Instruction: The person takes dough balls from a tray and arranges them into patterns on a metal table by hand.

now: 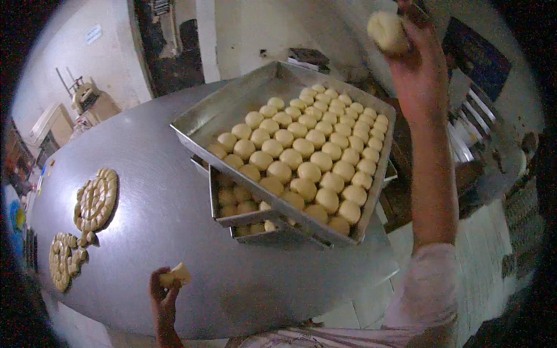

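My left hand (165,297) is closed on a pale dough piece (180,273) above the near left part of the metal table. Raised high at the upper right, my right hand (416,72) grips a rounded dough ball (386,30). Between my hands lies a deep metal tray (227,105) with rows of smooth dough balls (290,158) filling most of it. Its far left part shows bare metal. The tray sits askew on other trays (243,219), which also hold dough balls and are mostly hidden.
On the left of the table (151,174) are two flat rounds of cut dough pieces, a farther one (96,200) and a nearer one (62,264). A metal device (84,95) stands at the back left. Slatted metal racks (470,124) are beyond my right arm.
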### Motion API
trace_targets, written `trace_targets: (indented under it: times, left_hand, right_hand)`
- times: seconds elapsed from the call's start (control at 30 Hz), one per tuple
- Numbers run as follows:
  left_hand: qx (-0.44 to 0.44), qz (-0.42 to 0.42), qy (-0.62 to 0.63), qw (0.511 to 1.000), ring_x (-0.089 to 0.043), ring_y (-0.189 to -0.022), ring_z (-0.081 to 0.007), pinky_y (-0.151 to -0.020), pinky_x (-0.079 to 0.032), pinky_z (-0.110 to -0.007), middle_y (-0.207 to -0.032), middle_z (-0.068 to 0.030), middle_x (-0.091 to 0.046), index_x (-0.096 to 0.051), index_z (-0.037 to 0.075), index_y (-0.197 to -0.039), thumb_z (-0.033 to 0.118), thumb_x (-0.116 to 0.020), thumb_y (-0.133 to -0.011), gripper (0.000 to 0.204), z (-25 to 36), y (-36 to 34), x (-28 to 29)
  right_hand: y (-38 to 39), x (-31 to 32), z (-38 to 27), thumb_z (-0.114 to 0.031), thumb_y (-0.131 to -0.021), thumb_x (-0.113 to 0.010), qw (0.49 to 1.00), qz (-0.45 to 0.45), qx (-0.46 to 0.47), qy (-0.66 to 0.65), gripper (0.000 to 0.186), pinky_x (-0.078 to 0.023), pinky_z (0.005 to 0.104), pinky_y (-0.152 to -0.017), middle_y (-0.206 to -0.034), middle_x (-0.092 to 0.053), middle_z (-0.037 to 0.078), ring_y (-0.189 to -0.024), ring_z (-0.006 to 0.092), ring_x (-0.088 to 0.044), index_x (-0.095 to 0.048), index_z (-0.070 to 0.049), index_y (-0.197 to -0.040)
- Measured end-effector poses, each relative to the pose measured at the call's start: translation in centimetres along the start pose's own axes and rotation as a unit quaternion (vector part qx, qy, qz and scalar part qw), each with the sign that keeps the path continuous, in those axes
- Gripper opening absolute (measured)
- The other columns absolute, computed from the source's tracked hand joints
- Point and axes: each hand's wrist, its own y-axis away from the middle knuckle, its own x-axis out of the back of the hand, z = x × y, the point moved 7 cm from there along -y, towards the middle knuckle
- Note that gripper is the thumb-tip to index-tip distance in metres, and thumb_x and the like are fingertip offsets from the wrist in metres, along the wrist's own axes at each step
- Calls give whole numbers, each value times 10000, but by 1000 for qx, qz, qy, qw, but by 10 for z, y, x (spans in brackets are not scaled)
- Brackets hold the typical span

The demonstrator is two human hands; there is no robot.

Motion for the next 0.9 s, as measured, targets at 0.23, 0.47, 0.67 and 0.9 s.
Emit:
trace_targets:
  times: [0.23,0.47,0.67,0.9]
  left_hand:
    - [-16,9,113,993,-480,-887,-133,-770,-428,-278,-965,-55,-494,-484,47,-1025,44,-604,-781,273,7,36,-15]
    - [-70,15,90,993,-486,-919,-172,-801,-425,-305,-1010,-87,-492,-460,58,-1043,17,-615,-767,320,30,37,-34]
    - [-172,-124,143,967,-518,-943,-200,-792,-447,-316,-1036,-113,-519,-466,52,-1078,-16,-623,-742,377,46,48,-71]
    - [-77,-206,41,975,-582,-846,-203,-699,-497,-319,-953,-104,-580,-522,54,-1027,63,-572,-818,215,-10,21,-31]
  right_hand:
    - [-73,3,254,-361,-802,-565,856,-81,44,508,426,-431,381,-828,-1030,-597,186,-965,298,-570,-588,1,-1026]
    - [-41,-28,105,-185,-856,-499,920,-36,169,351,220,-467,395,-786,-881,-638,163,-829,305,-610,-612,-37,-971]
    - [203,-136,18,-173,-854,-530,900,-425,39,92,333,-378,390,-902,-1110,-539,118,-1034,268,-510,-497,-45,-1160]
    - [420,-99,93,-195,-870,-505,837,-352,-385,166,391,-371,361,-939,-1208,-484,143,-1073,302,-495,-442,-73,-1236]
